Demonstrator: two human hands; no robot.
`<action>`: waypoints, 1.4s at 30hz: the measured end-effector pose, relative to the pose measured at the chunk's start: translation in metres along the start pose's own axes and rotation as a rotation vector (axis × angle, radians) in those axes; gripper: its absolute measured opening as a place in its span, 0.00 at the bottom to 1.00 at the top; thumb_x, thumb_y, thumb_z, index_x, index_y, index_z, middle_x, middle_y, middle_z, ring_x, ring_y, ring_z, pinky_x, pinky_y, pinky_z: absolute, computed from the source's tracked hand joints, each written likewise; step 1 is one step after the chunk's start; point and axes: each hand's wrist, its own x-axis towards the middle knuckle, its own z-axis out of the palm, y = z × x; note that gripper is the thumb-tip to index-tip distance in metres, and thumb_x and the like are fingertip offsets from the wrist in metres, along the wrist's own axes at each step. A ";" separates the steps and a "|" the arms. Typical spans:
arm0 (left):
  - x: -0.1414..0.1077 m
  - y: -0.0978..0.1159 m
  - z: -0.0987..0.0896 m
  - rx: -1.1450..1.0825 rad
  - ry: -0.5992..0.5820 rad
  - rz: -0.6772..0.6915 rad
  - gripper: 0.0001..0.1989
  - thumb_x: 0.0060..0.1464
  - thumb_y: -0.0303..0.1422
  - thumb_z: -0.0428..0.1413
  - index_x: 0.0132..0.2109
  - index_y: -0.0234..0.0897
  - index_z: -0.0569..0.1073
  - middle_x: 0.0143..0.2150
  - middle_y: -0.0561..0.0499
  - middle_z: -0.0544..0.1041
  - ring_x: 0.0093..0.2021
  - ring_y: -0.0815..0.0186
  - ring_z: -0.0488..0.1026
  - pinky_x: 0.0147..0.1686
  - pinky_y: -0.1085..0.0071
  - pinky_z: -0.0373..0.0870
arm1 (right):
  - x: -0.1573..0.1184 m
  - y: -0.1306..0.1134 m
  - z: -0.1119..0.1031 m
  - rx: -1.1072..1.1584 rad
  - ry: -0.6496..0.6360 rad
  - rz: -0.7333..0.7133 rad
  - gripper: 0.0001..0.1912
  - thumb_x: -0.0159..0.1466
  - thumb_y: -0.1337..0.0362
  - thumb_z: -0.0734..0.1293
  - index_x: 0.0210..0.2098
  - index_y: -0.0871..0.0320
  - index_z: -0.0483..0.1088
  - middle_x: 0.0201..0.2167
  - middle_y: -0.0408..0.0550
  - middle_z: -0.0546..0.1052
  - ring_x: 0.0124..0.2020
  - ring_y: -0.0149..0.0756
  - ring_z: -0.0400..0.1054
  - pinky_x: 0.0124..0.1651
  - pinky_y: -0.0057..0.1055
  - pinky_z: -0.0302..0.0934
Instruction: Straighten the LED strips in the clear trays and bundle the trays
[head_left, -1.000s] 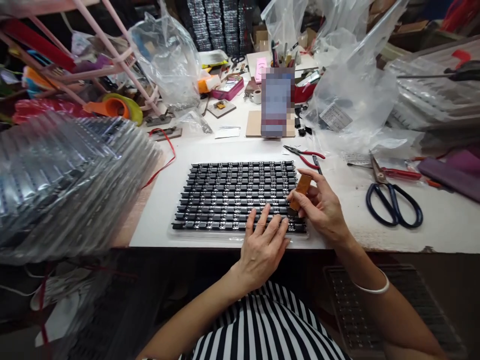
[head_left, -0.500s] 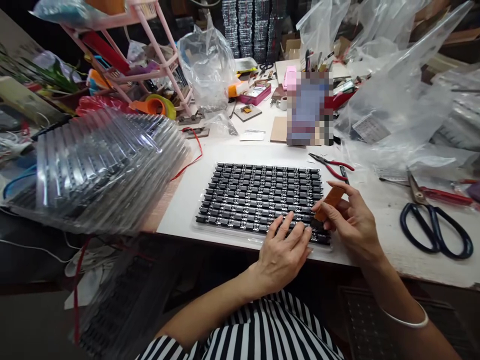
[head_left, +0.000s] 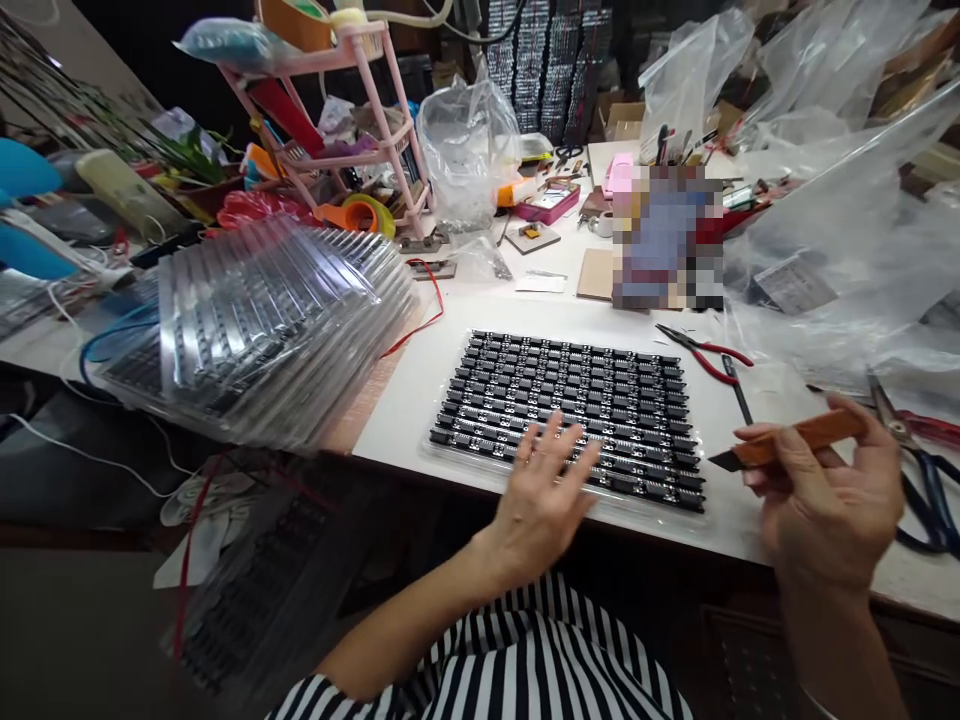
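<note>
Rows of small black circuit boards (head_left: 570, 400) lie in a clear plastic tray (head_left: 450, 455) on the white table. My left hand (head_left: 544, 495) is over the tray's front rows, its fingers spread and nothing held; whether the fingertips touch the boards I cannot tell. To the right of the tray, my right hand (head_left: 832, 500) grips an orange tool (head_left: 810, 437) with a dark pointed tip directed left toward the boards. The tip is apart from the tray.
Stacked clear trays (head_left: 277, 320) stand at the left. Red-handled pliers (head_left: 712, 355) lie behind the tray's right corner. Large scissors (head_left: 930, 490) are beyond my right hand. A pink rack (head_left: 375, 100), a magenta box (head_left: 551, 202) and plastic bags (head_left: 847, 230) stand farther back.
My right hand has moved right, away from the boards, with the orange tool. My left hand has shifted left along the tray and its fingers have spread. The camera view has turned left.
</note>
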 end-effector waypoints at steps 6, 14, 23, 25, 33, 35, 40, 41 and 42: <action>-0.046 -0.075 -0.041 0.201 -0.051 -0.325 0.37 0.55 0.44 0.54 0.66 0.34 0.52 0.66 0.34 0.57 0.68 0.49 0.45 0.61 0.44 0.53 | -0.007 0.012 -0.013 -0.032 0.163 0.072 0.32 0.42 0.62 0.77 0.45 0.43 0.67 0.22 0.47 0.73 0.23 0.44 0.69 0.17 0.34 0.49; -0.068 -0.100 -0.046 0.166 -0.095 -0.352 0.37 0.58 0.43 0.51 0.68 0.38 0.46 0.68 0.34 0.52 0.68 0.51 0.48 0.61 0.47 0.55 | -0.011 0.022 -0.009 -0.066 0.250 -0.035 0.34 0.40 0.61 0.78 0.45 0.47 0.64 0.21 0.47 0.72 0.21 0.45 0.68 0.15 0.35 0.51; -0.064 -0.107 -0.046 0.137 -0.094 -0.361 0.38 0.55 0.48 0.52 0.66 0.34 0.52 0.66 0.32 0.57 0.66 0.49 0.55 0.60 0.48 0.58 | -0.010 0.031 -0.010 -0.243 0.185 -0.076 0.38 0.42 0.67 0.77 0.49 0.51 0.59 0.25 0.51 0.74 0.16 0.42 0.67 0.14 0.35 0.55; -0.065 -0.107 -0.046 0.128 -0.073 -0.356 0.37 0.55 0.47 0.53 0.65 0.34 0.54 0.65 0.32 0.58 0.65 0.49 0.55 0.59 0.48 0.59 | -0.009 0.033 -0.012 -0.268 0.195 -0.062 0.37 0.43 0.67 0.75 0.51 0.52 0.60 0.25 0.50 0.74 0.15 0.39 0.66 0.14 0.33 0.57; -0.061 -0.104 -0.051 0.110 0.018 -0.365 0.39 0.51 0.48 0.57 0.64 0.35 0.55 0.58 0.38 0.69 0.60 0.52 0.64 0.60 0.50 0.60 | -0.008 0.032 -0.017 -0.302 0.106 -0.016 0.36 0.46 0.65 0.73 0.54 0.57 0.60 0.16 0.40 0.71 0.12 0.34 0.64 0.12 0.23 0.59; -0.065 -0.102 -0.054 0.131 0.039 -0.343 0.39 0.50 0.47 0.57 0.64 0.35 0.56 0.57 0.39 0.70 0.60 0.53 0.65 0.60 0.52 0.60 | -0.009 0.030 -0.017 -0.284 0.039 0.015 0.36 0.46 0.64 0.73 0.53 0.57 0.62 0.15 0.40 0.71 0.12 0.33 0.64 0.12 0.21 0.57; -0.086 -0.096 -0.058 0.121 0.045 -0.338 0.40 0.48 0.47 0.59 0.64 0.35 0.56 0.57 0.39 0.70 0.61 0.53 0.63 0.61 0.52 0.59 | -0.012 0.029 -0.016 -0.276 0.062 0.013 0.35 0.45 0.64 0.74 0.53 0.57 0.64 0.16 0.41 0.72 0.11 0.32 0.64 0.12 0.20 0.56; -0.090 -0.095 -0.058 0.116 0.036 -0.332 0.42 0.48 0.47 0.60 0.64 0.36 0.55 0.57 0.39 0.69 0.62 0.52 0.62 0.61 0.50 0.58 | -0.012 0.030 -0.015 -0.280 0.076 0.003 0.35 0.45 0.65 0.74 0.53 0.57 0.65 0.16 0.41 0.72 0.11 0.33 0.64 0.11 0.21 0.56; -0.093 -0.095 -0.057 0.112 0.030 -0.324 0.42 0.47 0.47 0.60 0.65 0.36 0.55 0.58 0.39 0.69 0.62 0.51 0.61 0.61 0.49 0.58 | -0.012 0.031 -0.015 -0.284 0.087 -0.003 0.36 0.45 0.65 0.74 0.53 0.57 0.65 0.16 0.41 0.72 0.11 0.33 0.63 0.11 0.21 0.56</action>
